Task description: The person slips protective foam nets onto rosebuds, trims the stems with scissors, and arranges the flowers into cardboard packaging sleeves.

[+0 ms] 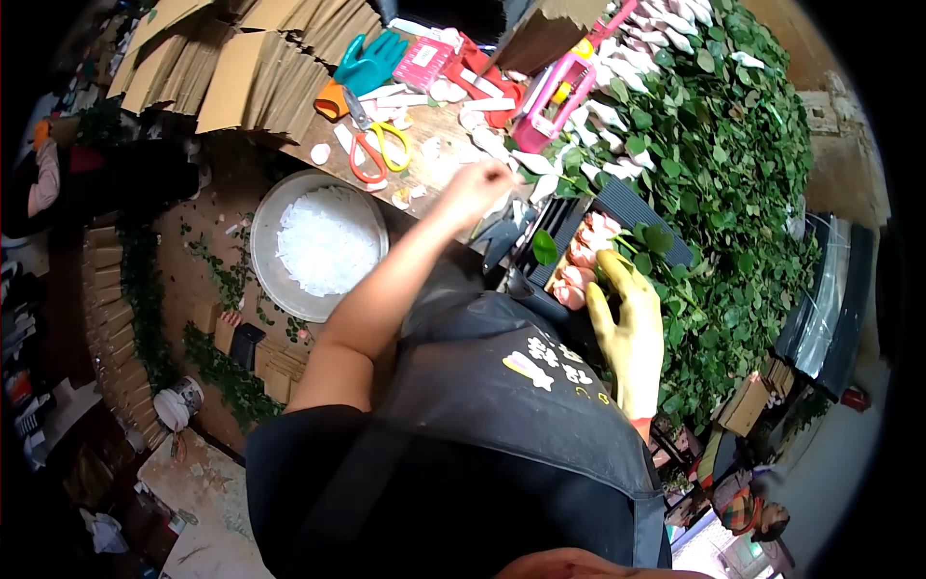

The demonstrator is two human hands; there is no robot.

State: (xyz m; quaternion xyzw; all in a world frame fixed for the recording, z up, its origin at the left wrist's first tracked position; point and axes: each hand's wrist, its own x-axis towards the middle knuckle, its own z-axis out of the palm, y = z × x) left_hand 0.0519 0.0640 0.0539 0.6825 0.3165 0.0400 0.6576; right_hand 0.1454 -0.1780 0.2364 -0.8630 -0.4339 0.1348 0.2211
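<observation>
My left hand (477, 193) is bare and reaches over the table edge. Its fingers are curled together near white-sleeved rose buds (494, 145); anything inside them is too small to make out. A yellow glove covers my right hand (629, 314), whose fingers are stretched out and apart. Its fingertips touch or lie right beside a row of pink roses (576, 272), which sit in a dark ribbed holder (641, 217) in front of my apron. A loose green leaf (545, 247) lies on the holder's left side.
Leafy rose stems (733, 174) are heaped on the right. Scissors (371, 140), a teal glove (371, 61) and a pink tape dispenser (555, 101) lie on the table. Cardboard sleeves (256, 82) are stacked at left. A metal basin (371, 207) holds white pieces. Another person (743, 507) is at lower right.
</observation>
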